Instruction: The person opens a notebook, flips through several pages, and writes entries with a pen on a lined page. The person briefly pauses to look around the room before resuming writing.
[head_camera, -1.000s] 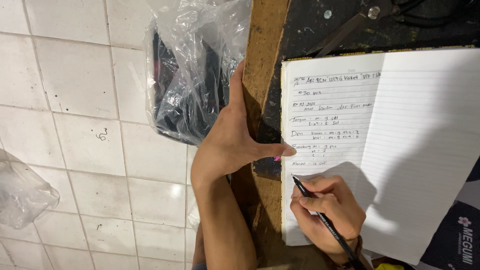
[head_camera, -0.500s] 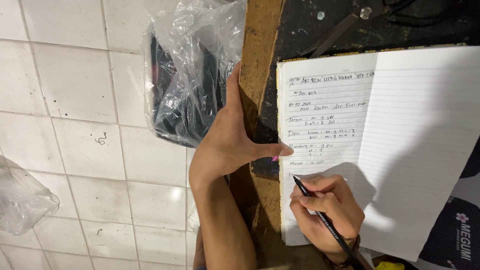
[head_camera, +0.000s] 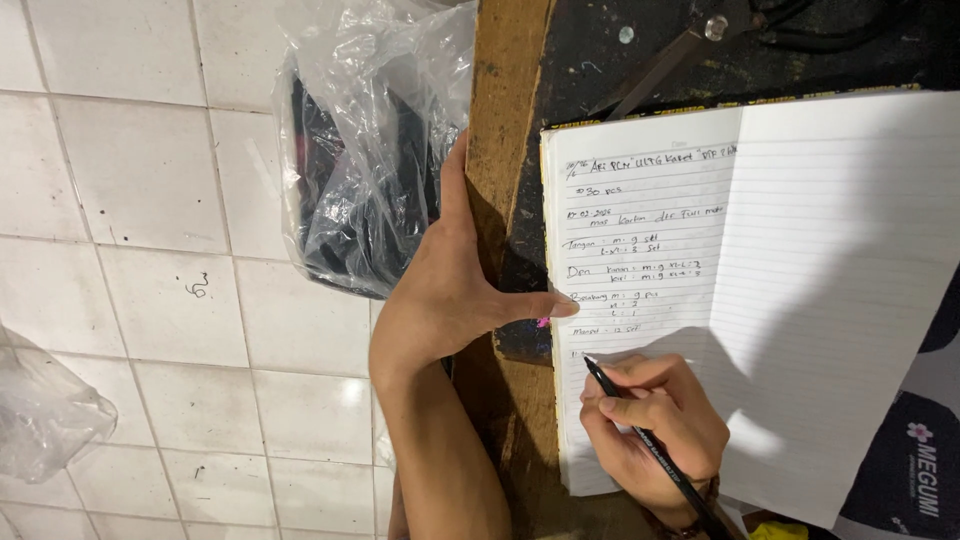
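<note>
An open lined notebook (head_camera: 800, 280) lies on a dark worktop, its left page partly filled with handwriting. My right hand (head_camera: 650, 430) grips a black pen (head_camera: 640, 430) with the tip touching the lower part of the left page. My left hand (head_camera: 450, 290) rests on the wooden edge of the table (head_camera: 505, 120), thumb stretched to the notebook's left edge, fingers wrapped round the wood, holding nothing.
A clear plastic bag (head_camera: 370, 150) with dark items hangs or lies beside the table over the white tiled floor (head_camera: 130, 200). Another crumpled clear bag (head_camera: 45, 415) sits at the lower left. Metal scissors (head_camera: 680, 45) lie above the notebook.
The view has shifted slightly; the pen tip stays low on the left page, with small movement of my right hand. My left hand keeps its place on the table edge.
</note>
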